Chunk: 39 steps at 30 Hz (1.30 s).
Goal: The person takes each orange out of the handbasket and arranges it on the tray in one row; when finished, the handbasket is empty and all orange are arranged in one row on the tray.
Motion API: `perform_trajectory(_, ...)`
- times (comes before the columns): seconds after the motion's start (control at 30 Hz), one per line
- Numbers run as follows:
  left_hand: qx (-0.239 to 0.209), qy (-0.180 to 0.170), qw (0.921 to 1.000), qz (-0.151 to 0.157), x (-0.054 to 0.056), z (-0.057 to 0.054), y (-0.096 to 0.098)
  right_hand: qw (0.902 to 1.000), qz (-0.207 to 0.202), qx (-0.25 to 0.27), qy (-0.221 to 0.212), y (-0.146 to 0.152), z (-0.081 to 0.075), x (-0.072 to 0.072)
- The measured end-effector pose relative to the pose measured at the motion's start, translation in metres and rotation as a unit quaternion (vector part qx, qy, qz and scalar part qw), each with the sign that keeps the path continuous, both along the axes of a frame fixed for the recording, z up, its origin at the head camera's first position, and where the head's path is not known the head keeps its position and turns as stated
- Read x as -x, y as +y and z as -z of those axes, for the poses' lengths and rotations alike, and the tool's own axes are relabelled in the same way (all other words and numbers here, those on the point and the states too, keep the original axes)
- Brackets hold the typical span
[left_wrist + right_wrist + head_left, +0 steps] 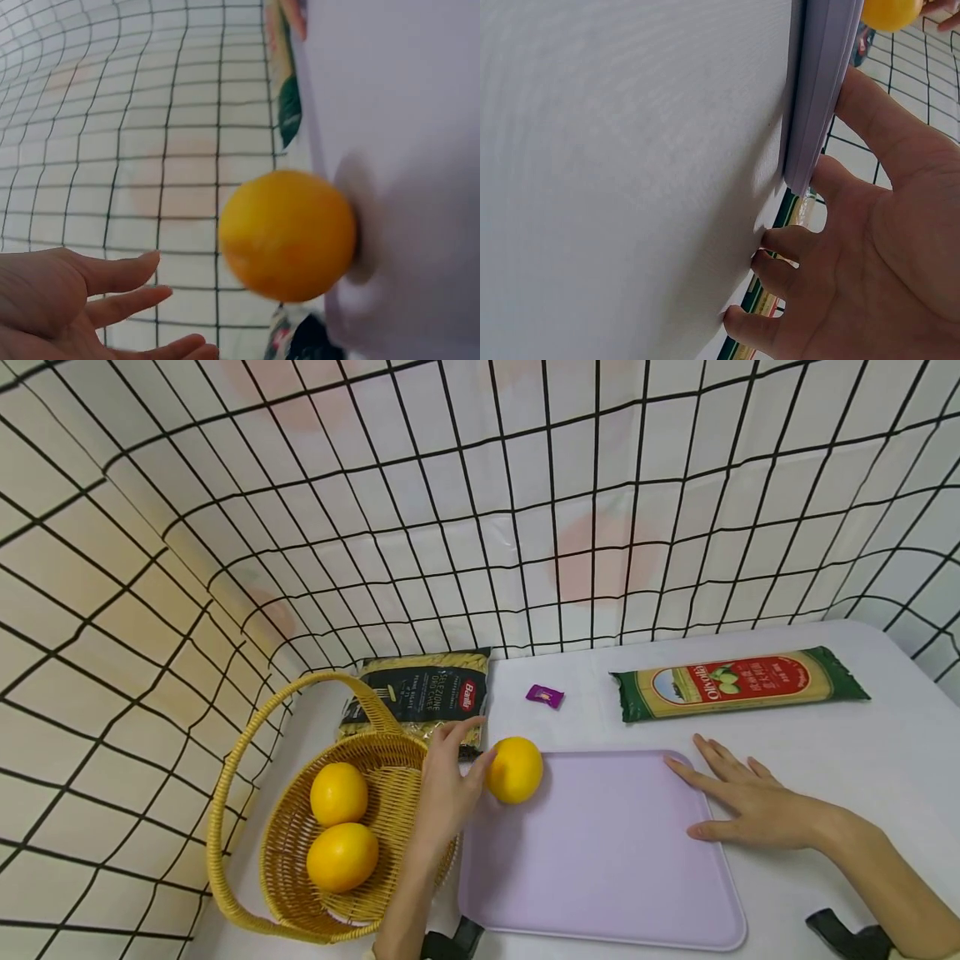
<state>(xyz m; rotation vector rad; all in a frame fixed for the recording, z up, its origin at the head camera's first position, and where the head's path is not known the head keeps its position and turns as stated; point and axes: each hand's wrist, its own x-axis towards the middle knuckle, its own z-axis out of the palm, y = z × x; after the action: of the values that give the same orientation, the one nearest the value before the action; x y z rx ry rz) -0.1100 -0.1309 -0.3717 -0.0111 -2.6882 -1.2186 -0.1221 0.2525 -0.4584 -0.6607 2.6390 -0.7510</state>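
An orange (514,769) sits at the far left corner of the lilac tray (600,860). My left hand (450,785) is just left of this fruit, over the basket's right side. In the left wrist view a gap shows between the loosely extended fingers (127,274) and the orange (288,235). My right hand (757,806) lies spread at the tray's far right corner, palm down. In the right wrist view its thumb and index finger touch the tray's edge (821,90), while the other fingertips rest on the white surface. Neither hand grips anything.
A yellow wicker basket (281,843) with a tall handle stands left, holding two oranges (341,827). Behind it lies a dark pasta bag (420,689). A purple wrapped candy (544,696) and a long green-ended pasta pack (738,683) lie behind the tray. Black wire mesh (592,510) encloses the table.
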Motion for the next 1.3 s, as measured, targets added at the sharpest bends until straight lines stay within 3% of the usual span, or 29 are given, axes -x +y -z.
perform_trajectory(0.2, -0.001, -0.004, 0.9999, -0.010, -0.003, -0.016, -0.032, 1.0000, 0.003, 0.001, -0.003, 0.000, 0.000, 0.000)
perform_trajectory(0.37, 0.007, -0.032, 0.9992, -0.024, -0.005, -0.027, -0.058, 1.0000, 0.005, 0.002, -0.008, 0.000, 0.000, 0.000)
perform_trajectory(0.53, 0.012, -0.087, 0.9954, -0.040, -0.010, -0.039, -0.083, 1.0000, 0.005, 0.002, -0.007, 0.000, 0.001, 0.000)
perform_trajectory(0.73, 0.035, -0.155, 0.9840, -0.081, -0.020, -0.047, -0.110, 1.0000, 0.004, 0.005, -0.006, 0.001, 0.001, 0.000)
perform_trajectory(1.0, 0.036, -0.202, 0.9703, -0.129, -0.021, -0.044, -0.121, 0.9999, 0.003, 0.008, -0.007, 0.001, 0.001, -0.001)
perform_trajectory(1.3, 0.062, -0.223, 0.9629, -0.140, -0.022, -0.042, -0.121, 1.0000, 0.002, 0.007, -0.004, 0.000, 0.000, -0.001)
